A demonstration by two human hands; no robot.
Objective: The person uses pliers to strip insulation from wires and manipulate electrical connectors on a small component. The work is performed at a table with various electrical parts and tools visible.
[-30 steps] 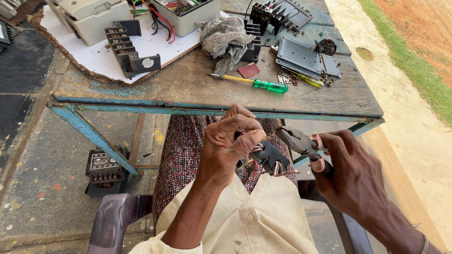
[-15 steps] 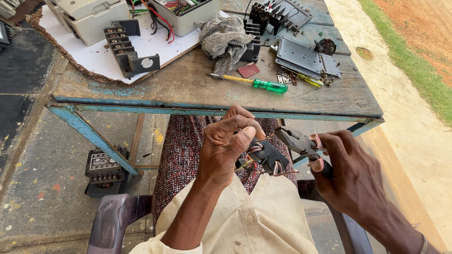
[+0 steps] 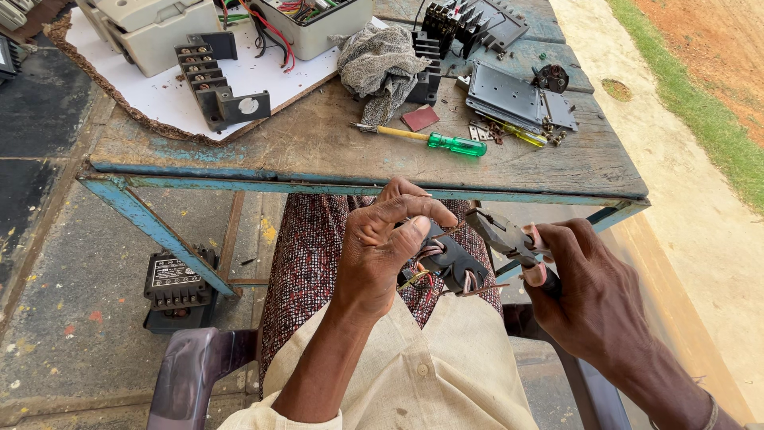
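My left hand grips a small black electrical part with thin coloured wires sticking out of it, held over my lap below the table edge. My right hand holds a pair of pliers with pink-tipped handles; their grey jaws point left and sit just above the black part, close to a wire.
A worn wooden table with a blue metal frame carries a green-handled screwdriver, a grey rag, grey metal plates, black terminal blocks and open boxes with wiring. A black transformer stands on the floor at left.
My left thumb and fingers have shifted slightly on the black part. The pliers stay almost where they were.
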